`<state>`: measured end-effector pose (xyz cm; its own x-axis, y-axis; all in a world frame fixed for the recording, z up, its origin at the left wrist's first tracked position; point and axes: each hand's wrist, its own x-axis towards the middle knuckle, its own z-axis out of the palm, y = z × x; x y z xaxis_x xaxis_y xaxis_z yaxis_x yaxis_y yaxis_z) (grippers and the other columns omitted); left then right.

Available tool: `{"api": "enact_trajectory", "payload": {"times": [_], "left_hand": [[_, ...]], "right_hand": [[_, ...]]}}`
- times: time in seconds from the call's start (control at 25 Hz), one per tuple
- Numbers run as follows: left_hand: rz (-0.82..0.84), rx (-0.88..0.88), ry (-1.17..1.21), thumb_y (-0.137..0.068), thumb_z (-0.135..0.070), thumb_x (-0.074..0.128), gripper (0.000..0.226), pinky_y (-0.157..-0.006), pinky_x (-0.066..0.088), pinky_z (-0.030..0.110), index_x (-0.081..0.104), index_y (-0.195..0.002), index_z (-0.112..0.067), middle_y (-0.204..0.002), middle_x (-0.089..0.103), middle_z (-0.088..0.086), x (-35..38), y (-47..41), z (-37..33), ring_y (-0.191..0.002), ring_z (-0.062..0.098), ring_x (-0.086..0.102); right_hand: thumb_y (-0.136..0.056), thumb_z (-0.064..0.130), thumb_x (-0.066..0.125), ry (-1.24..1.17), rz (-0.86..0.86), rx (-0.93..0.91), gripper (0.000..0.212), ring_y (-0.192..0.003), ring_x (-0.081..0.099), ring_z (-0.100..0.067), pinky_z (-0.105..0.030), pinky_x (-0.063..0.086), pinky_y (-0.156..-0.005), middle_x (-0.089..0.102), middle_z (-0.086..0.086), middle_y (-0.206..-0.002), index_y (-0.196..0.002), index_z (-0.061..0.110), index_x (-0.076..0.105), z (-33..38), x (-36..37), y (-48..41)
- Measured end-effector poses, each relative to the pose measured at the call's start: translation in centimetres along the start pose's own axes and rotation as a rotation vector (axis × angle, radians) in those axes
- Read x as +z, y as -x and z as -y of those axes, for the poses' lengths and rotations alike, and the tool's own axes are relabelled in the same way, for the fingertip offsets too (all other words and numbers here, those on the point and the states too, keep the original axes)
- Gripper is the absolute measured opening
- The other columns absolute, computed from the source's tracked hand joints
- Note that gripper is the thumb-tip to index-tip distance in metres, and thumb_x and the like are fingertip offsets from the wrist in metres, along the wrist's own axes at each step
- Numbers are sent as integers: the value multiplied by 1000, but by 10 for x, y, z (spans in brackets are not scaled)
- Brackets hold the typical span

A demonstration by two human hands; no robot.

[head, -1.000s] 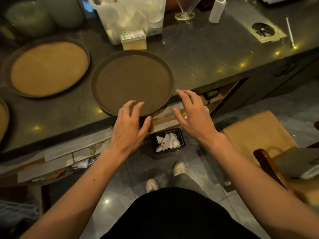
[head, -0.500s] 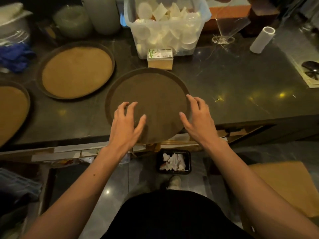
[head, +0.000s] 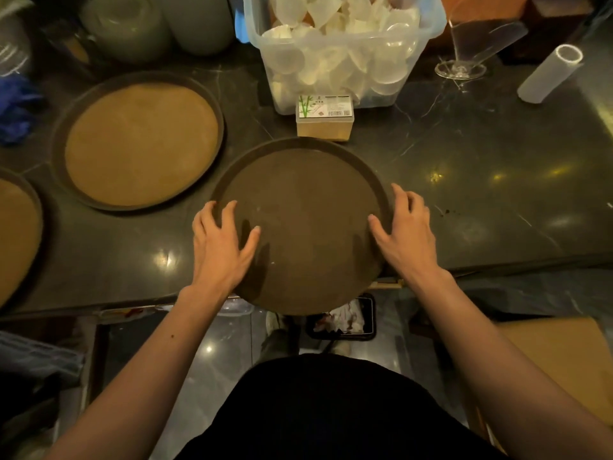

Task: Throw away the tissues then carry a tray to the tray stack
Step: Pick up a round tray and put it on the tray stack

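A dark brown round tray lies on the black counter, with its near edge hanging over the counter's front. My left hand is spread over the tray's left rim, fingers apart. At the right rim is my right hand, thumb inside and fingers outside. Neither hand is closed around the rim. Crumpled white tissues lie in a small black bin on the floor below the tray. A tan-lined round tray sits to the left, and another tray is cut off at the left edge.
Right behind the dark tray stands a small toothpick box, in front of a clear tub of plastic cups. A glass and a white roll sit at back right. A tan chair seat is low on the right.
Both hands moved forward from the counter's front edge and spread out to the dark tray's left and right rims. The tray itself has stayed in place.
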<state>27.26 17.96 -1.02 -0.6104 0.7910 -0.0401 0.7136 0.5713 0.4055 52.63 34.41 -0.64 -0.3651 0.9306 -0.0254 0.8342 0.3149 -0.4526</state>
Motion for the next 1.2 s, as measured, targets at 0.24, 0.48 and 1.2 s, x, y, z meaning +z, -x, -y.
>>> {"api": "enact_trajectory", "payload": {"times": [0.24,0.48,1.2], "left_hand": [[59,-40,45,-88,-53,54,74,-104,34,59,27,-146,-16,-146,26,28,-2,-30,25,-133,45,26],[114,-82,122,-83,-58,60,85,-94,41,54,21,-148,-20,-139,33,23,5,-43,39,-127,41,34],[10,-134,416,-66,-56,78,101,-97,36,30,29,-145,-17,-132,35,10,3,-44,46,-121,27,46]], "right_hand": [[-89,52,54,46,44,155,72,-127,37,-35,-52,46,-89,35,-15,-141,-147,25,20,5,21,-5],[-85,61,56,3,88,263,85,-119,48,-36,-48,48,-86,36,-13,-134,-150,22,16,3,37,1],[-80,58,65,-163,-119,355,85,-114,51,-27,-39,43,-91,40,-7,-125,-148,23,28,16,31,25]]}}
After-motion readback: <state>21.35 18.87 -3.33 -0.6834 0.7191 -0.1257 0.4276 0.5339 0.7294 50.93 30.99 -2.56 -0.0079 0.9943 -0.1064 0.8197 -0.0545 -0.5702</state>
